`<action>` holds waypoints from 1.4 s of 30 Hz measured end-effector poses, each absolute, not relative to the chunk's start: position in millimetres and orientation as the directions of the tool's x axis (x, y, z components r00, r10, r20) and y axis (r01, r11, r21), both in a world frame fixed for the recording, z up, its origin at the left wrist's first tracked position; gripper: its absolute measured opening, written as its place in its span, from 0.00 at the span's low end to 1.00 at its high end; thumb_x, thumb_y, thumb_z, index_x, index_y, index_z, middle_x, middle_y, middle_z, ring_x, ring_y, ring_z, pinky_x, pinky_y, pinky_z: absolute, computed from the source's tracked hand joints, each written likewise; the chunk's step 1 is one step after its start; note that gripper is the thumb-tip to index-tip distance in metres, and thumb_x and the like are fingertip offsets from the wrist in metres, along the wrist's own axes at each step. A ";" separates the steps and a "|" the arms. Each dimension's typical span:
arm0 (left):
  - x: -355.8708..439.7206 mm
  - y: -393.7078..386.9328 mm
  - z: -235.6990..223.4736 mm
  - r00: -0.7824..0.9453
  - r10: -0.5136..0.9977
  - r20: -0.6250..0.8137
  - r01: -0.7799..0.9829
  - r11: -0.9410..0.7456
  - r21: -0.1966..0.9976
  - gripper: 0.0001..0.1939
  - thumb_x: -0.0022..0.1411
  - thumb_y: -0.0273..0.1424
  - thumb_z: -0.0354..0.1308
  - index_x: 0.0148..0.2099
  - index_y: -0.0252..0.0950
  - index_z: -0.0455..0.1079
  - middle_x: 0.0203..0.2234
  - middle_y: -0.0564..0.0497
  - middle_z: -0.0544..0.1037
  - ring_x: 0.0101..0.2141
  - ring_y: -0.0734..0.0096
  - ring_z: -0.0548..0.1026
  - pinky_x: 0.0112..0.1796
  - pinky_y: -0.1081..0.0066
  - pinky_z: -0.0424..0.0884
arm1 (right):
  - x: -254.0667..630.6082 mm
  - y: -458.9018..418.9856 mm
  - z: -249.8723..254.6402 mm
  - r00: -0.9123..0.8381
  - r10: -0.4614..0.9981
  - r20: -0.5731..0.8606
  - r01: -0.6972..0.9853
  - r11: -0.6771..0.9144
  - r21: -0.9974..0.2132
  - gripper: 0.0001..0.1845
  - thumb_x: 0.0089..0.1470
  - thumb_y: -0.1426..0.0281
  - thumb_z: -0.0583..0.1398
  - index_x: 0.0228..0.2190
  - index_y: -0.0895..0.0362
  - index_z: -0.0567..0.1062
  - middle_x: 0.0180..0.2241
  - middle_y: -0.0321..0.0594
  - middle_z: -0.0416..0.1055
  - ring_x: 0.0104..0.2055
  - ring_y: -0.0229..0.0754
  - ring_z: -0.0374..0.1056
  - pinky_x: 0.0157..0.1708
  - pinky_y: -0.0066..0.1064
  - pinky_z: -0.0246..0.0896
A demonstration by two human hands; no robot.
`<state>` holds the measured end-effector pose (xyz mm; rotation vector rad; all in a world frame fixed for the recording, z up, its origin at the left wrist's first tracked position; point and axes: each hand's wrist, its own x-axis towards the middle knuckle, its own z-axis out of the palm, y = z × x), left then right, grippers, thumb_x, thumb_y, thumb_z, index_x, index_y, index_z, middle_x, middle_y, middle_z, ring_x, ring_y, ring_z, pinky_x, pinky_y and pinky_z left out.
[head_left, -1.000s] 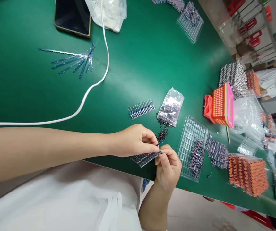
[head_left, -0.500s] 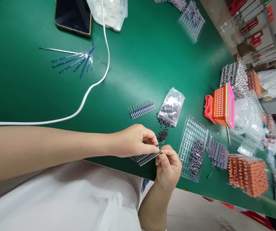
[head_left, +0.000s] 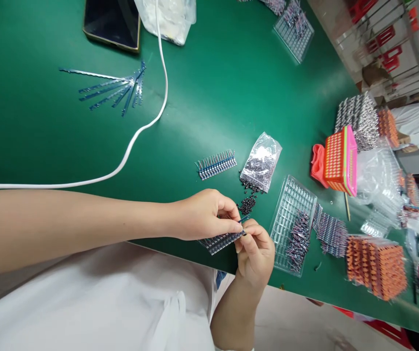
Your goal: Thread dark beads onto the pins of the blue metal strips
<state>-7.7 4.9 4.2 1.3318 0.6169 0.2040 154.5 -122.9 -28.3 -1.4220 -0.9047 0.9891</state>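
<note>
My left hand (head_left: 209, 214) reaches in from the left, thumb and fingers pinched on a panel of small circuit boards (head_left: 221, 242) with thin wires along one side. A narrow blue edge pokes out past its fingertips. Close against it, my right hand (head_left: 255, 251) pinches a tiny black part (head_left: 245, 234) at the panel's right end. Its exact shape is hidden by the fingers. Just above both hands is a pile of tiny black parts (head_left: 247, 205), beside a clear bag (head_left: 261, 161) holding more. A second wired circuit board panel (head_left: 217, 165) lies to the bag's left.
A clear tray (head_left: 280, 229) of wired pieces stands right of my hands. Farther right are orange stacked pieces (head_left: 375, 268) and an orange basket (head_left: 334, 161). A white cable (head_left: 131, 146) crosses the left side, near blue strips (head_left: 122, 90) and a phone (head_left: 112, 24).
Both hands stay pinched at the same spot, with only slight finger movement. The right hand has shifted a touch left, and the view has drifted slightly.
</note>
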 end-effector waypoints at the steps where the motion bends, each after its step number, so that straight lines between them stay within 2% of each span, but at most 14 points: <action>1: -7.8 5.2 4.4 0.828 0.473 -0.302 0.206 0.245 0.947 0.11 0.58 0.37 0.61 0.32 0.34 0.76 0.21 0.56 0.73 0.22 0.77 0.64 0.24 0.76 0.59 | 154.7 -123.0 -28.3 0.344 0.935 -0.090 -0.019 -0.089 -0.996 0.11 0.55 0.61 0.66 0.29 0.55 0.76 0.26 0.32 0.64 0.19 0.30 0.59 0.16 0.23 0.53; 13: -8.4 5.5 5.8 0.853 0.437 -0.286 0.223 0.190 0.956 0.11 0.59 0.37 0.60 0.30 0.34 0.74 0.19 0.57 0.71 0.19 0.78 0.63 0.21 0.76 0.56 | 156.3 -122.3 -28.5 0.255 0.943 -0.212 -0.208 -0.161 -0.965 0.10 0.50 0.62 0.69 0.28 0.55 0.79 0.25 0.33 0.65 0.21 0.31 0.60 0.14 0.21 0.54; 22: -7.1 4.1 2.2 0.864 0.436 -0.251 0.217 0.126 0.968 0.11 0.59 0.35 0.59 0.29 0.33 0.73 0.19 0.55 0.72 0.21 0.76 0.66 0.22 0.76 0.56 | 157.9 -126.6 -30.8 0.231 0.951 -0.207 -0.224 -0.155 -0.962 0.03 0.53 0.68 0.68 0.30 0.54 0.81 0.27 0.34 0.70 0.20 0.30 0.64 0.16 0.23 0.61; 28: -6.4 3.3 0.8 0.868 0.433 -0.245 0.222 0.103 0.970 0.11 0.59 0.35 0.58 0.29 0.33 0.74 0.20 0.54 0.74 0.21 0.76 0.67 0.21 0.77 0.57 | 158.4 -128.4 -31.5 0.257 0.933 -0.250 -0.199 -0.202 -0.959 0.05 0.50 0.65 0.70 0.28 0.53 0.81 0.26 0.34 0.70 0.23 0.33 0.66 0.17 0.23 0.64; 42: -6.5 1.3 -1.8 0.867 0.441 -0.233 0.227 0.067 0.972 0.11 0.60 0.34 0.57 0.29 0.33 0.74 0.20 0.54 0.73 0.22 0.76 0.67 0.22 0.76 0.56 | 157.3 -128.6 -33.0 0.253 0.942 -0.222 -0.214 -0.169 -0.962 0.01 0.52 0.69 0.69 0.30 0.51 0.82 0.28 0.34 0.71 0.24 0.33 0.68 0.19 0.23 0.66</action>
